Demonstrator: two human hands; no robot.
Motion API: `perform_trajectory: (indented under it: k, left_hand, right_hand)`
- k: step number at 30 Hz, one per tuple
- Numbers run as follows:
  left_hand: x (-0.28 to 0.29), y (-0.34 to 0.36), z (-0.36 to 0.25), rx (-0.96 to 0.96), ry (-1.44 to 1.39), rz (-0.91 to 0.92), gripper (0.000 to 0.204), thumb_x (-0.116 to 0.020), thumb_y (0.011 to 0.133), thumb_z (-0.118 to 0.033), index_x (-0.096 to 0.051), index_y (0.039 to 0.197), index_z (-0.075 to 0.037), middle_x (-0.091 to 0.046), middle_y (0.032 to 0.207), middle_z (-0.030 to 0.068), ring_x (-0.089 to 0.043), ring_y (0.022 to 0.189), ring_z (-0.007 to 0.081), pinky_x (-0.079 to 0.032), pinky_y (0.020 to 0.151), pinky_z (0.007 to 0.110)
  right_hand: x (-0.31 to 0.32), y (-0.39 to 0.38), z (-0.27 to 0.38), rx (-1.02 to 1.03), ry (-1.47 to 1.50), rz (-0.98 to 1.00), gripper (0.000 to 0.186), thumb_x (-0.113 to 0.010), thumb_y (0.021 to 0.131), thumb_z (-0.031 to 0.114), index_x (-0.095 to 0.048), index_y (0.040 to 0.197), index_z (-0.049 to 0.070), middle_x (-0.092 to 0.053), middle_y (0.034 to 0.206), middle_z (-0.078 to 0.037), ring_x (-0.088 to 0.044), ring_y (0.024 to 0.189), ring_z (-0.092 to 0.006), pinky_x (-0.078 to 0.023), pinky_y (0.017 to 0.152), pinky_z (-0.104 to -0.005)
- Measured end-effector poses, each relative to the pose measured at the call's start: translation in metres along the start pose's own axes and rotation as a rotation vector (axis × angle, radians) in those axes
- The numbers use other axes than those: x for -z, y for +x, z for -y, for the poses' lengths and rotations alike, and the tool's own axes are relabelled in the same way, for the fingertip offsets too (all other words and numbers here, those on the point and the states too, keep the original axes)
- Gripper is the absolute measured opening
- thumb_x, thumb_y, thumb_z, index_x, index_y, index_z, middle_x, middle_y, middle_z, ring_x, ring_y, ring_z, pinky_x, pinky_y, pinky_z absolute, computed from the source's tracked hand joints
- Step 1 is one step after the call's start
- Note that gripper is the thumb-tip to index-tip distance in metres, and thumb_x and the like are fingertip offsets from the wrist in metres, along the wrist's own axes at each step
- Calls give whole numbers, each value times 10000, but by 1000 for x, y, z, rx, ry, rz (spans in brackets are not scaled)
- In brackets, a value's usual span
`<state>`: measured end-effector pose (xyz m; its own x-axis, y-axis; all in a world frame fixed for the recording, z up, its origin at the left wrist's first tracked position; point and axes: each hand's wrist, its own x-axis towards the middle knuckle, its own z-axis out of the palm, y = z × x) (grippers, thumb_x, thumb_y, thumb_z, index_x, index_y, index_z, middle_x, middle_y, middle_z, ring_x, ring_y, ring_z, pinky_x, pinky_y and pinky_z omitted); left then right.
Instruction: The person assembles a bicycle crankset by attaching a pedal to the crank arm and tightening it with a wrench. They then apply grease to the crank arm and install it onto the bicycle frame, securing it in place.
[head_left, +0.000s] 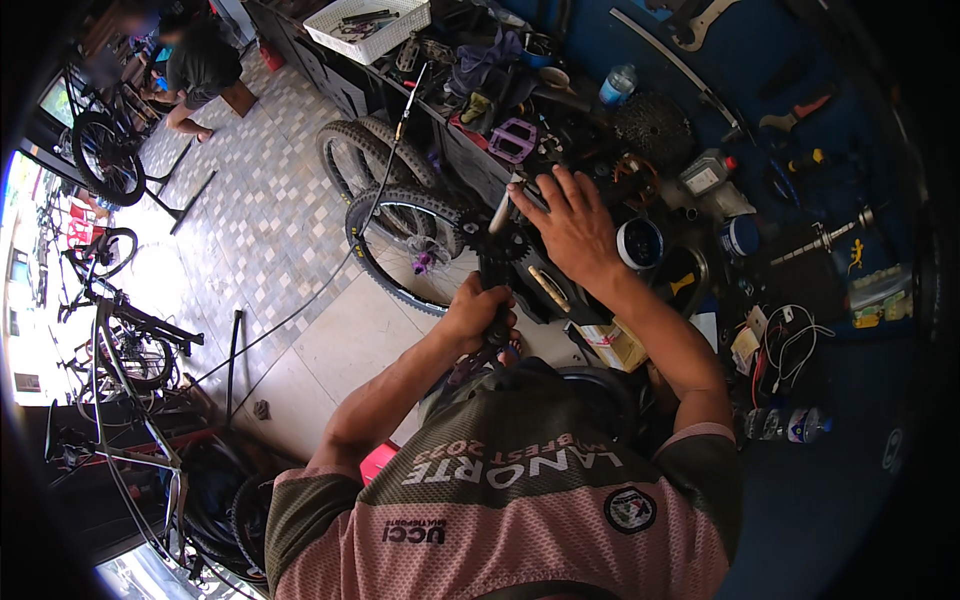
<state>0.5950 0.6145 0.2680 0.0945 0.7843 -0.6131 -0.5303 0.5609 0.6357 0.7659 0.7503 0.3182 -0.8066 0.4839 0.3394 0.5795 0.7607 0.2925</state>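
Observation:
My left hand (480, 318) is closed round a black bicycle crank arm, with a toothed chainring (513, 243) beside it. From the chainring a silver spindle (501, 214) rises at a slant. At the spindle's upper end, my right hand (575, 228) has a small dark block (533, 194) between thumb and fingers, its other fingers reaching out over the bench edge. The far side of that grip is hidden. Just beyond the hands stands a bicycle wheel (372, 262) with a purple hub, next to other wheels leaning on the bench.
Tools and parts crowd the bench on the right: a purple pedal (513, 141), a cassette (652, 130), an open tub (640, 244) and a grey bottle (708, 172). A white basket (366, 27) stands at the far end. Bicycles (140, 330) line the left; a person (200, 70) sits far off.

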Motion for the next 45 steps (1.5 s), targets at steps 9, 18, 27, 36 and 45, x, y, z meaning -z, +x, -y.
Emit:
perform_trajectory:
  k: [9, 18, 27, 36, 45]
  left_hand:
    - [-2, 0, 9, -15, 43, -35, 281, -654, 982, -90, -416, 1131, -65, -595, 895, 105, -643, 637, 213, -620, 529, 457]
    - [-3, -5, 6, -13, 34, -46, 225, -640, 983, -84, -448, 1099, -70, -596, 865, 100, -644, 642, 211, -610, 517, 440]
    - [12, -8, -18, 62, 27, 149, 186, -635, 959, -70, -500, 1061, 7, -579, 842, 106, -594, 586, 200, -563, 469, 381]
    - [3, -12, -28, 69, 71, 180, 159, -641, 954, -85, -528, 1026, 1, -577, 844, 98, -572, 578, 182, -538, 458, 362]
    - [23, -2, -17, 95, 15, 69, 243, -644, 972, -93, -534, 1181, -35, -553, 815, 55, -500, 542, 116, -449, 411, 287]
  right_hand:
    - [8, 17, 0, -42, -43, -7, 492, -580, 954, 133, -638, 1437, 208, -492, 1418, -108, -352, 1457, -345, -272, 1249, -530]
    - [5, 12, 1, 7, -64, 11, 497, -543, 994, 197, -591, 1488, 212, -485, 1473, -92, -339, 1473, -329, -256, 1256, -521]
    - [2, -1, -10, 41, -59, -27, 642, -574, 975, 82, -525, 1539, 386, -470, 1432, -64, -346, 1450, -311, -315, 1229, -514]
    - [10, -5, -27, 36, -71, -42, 536, -541, 1010, 160, -563, 1507, 361, -470, 1437, -70, -348, 1448, -301, -296, 1236, -505]
    - [9, -106, -127, -487, 278, -135, 421, -755, 858, 309, -756, 1250, 155, -548, 1348, -159, -467, 1337, -386, -391, 1116, -526]
